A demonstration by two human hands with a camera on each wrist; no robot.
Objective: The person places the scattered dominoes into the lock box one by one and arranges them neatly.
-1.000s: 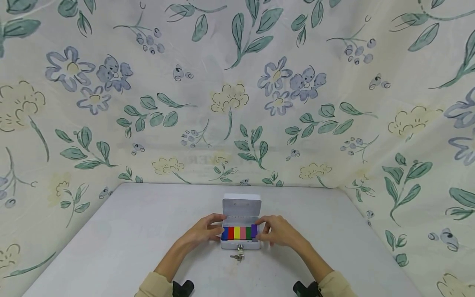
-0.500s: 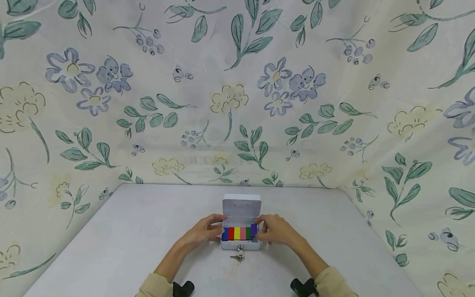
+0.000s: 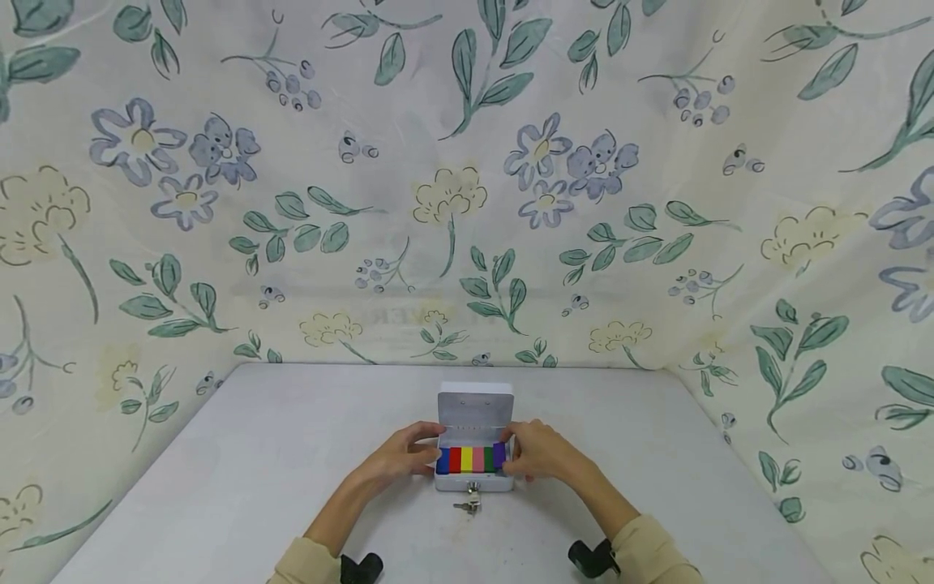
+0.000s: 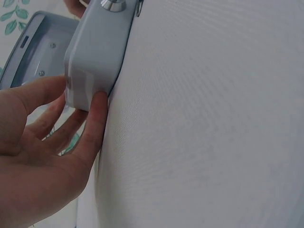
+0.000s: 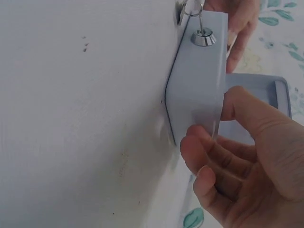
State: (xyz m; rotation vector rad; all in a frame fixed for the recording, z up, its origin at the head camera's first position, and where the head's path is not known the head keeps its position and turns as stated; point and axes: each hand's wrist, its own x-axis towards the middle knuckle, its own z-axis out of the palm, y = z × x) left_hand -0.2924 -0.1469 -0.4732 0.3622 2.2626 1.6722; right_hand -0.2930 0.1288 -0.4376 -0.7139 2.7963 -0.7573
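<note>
A small light-grey metal lock box [image 3: 474,483] stands on the table with its lid [image 3: 476,405] tilted up. Inside lies a row of coloured blocks, from a blue block [image 3: 443,461] at the left to a purple block [image 3: 499,456] at the right. My left hand [image 3: 397,454] holds the box's left end; in the left wrist view its thumb touches the rim and its fingers lie along the side. My right hand [image 3: 543,451] reaches over the right rim, thumb and index finger at the purple block. The right fingertips are partly hidden behind the wall in the right wrist view.
Keys [image 3: 467,506] hang from the lock [image 5: 203,38] on the box's front. The white table [image 3: 292,454] surrounds the box. A flower-patterned cloth [image 3: 452,203] rises behind the table's far edge and on both sides. Black wrist devices [image 3: 593,558] show near the sleeves.
My right hand has shifted slightly left and tilted over the rim. The purple block has shifted slightly, its top now sitting a little lower. My left hand and the box have stayed put.
</note>
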